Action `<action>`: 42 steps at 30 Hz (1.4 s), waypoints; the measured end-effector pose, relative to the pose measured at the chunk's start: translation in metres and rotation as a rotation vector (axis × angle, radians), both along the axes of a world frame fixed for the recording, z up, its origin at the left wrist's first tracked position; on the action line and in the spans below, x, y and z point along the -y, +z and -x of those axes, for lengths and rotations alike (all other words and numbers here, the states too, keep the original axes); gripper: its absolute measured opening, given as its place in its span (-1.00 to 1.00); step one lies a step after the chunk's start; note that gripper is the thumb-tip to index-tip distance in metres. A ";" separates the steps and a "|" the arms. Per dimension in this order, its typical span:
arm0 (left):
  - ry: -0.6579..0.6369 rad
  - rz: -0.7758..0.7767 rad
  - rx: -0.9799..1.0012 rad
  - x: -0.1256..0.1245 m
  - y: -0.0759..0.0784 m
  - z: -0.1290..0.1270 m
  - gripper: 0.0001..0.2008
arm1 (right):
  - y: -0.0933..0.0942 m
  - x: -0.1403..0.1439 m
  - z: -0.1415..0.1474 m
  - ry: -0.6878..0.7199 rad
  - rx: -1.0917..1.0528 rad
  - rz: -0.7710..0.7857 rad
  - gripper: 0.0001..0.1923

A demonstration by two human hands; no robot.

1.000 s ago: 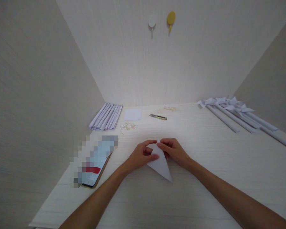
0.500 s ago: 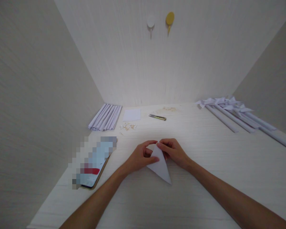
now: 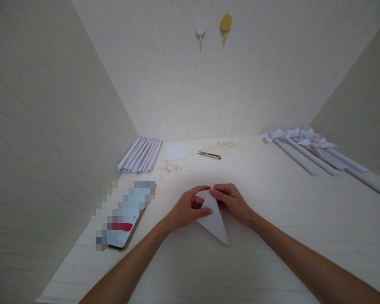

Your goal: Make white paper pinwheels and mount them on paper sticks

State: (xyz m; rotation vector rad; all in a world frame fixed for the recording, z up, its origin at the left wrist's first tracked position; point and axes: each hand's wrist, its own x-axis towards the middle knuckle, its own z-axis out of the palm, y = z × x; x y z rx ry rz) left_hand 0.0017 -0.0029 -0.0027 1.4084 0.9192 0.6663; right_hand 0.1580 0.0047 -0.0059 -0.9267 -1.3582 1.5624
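Between my two hands is a white sheet of paper [image 3: 213, 223], folded into a triangle with one point toward me. My left hand [image 3: 190, 209] grips its left side, thumb lying across the front face and the index finger reaching up to the top corner. At that top corner, my right hand [image 3: 229, 200] pinches the paper between thumb and fingers. The fingers behind the sheet are partly hidden. A phone [image 3: 126, 223] with a partly blurred screen lies left of my left forearm.
Rolled paper tubes [image 3: 141, 156] lie at the back left beside a flat white paper square [image 3: 175, 152]. Small scraps [image 3: 171, 167] and thread snips [image 3: 209, 155] are near the middle. Paper pinwheels on tubes [image 3: 304, 143] lie at the right. Two hooks [image 3: 226, 23] hang on the wall.
The folded paper has shifted very slightly to the right, its lower point a little lower. Both hands keep nearly the same grip.
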 end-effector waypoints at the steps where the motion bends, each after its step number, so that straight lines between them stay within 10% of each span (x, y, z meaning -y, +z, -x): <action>1: -0.004 -0.006 -0.004 0.000 0.000 0.000 -0.37 | 0.000 0.000 0.000 -0.002 -0.003 -0.004 -0.68; 18: -0.037 0.034 -0.003 0.003 0.006 0.000 -0.27 | 0.005 0.002 -0.001 -0.040 0.079 -0.071 -0.73; 32: -0.090 0.114 0.062 0.003 0.009 0.001 -0.25 | 0.009 0.012 -0.001 -0.156 0.391 -0.447 -0.63; 42: -0.105 0.101 0.053 0.004 0.011 0.000 -0.24 | 0.006 0.006 -0.001 -0.175 0.246 -0.331 -0.69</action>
